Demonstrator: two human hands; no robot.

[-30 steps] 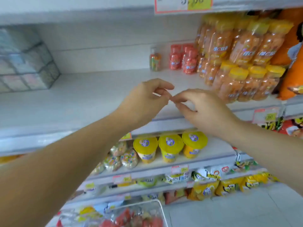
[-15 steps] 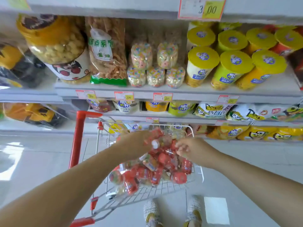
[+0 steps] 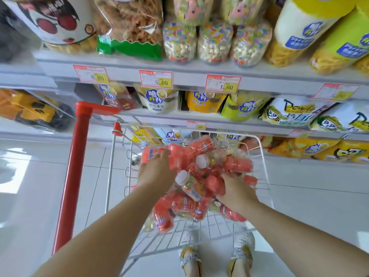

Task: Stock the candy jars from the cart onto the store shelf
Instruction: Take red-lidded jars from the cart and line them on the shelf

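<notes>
Stands close against a store shelf (image 3: 189, 76), looking down into a white wire cart (image 3: 262, 156) with a red handle (image 3: 73, 176). Reaches both arms into the basket, onto a heap of candy jars (image 3: 237, 164) — red-wrapped, white-capped, lying every way, piled toward the cart's far side. Curls the left hand (image 3: 157, 174) over a red jar (image 3: 148, 154) at the heap's upper left, thumb on one side, fingers on the other, gripping it. Digs the right hand (image 3: 237, 191) into the heap's lower right, fingertips buried among the jars; cannot tell whether clasping one or only pressing in. Notes, above the cart, shelf levels of snack bags (image 3: 201, 100), yellow-lidded tubs (image 3: 299, 27) at upper right, clear packs of coloured sweets (image 3: 214, 43) at upper middle, and price tags (image 3: 156, 79) along the shelf lip. Sees pale floor tiles (image 3: 319, 206) beyond the wire, and two shoes (image 3: 189, 258) below the basket — toes toward the shelf.
</notes>
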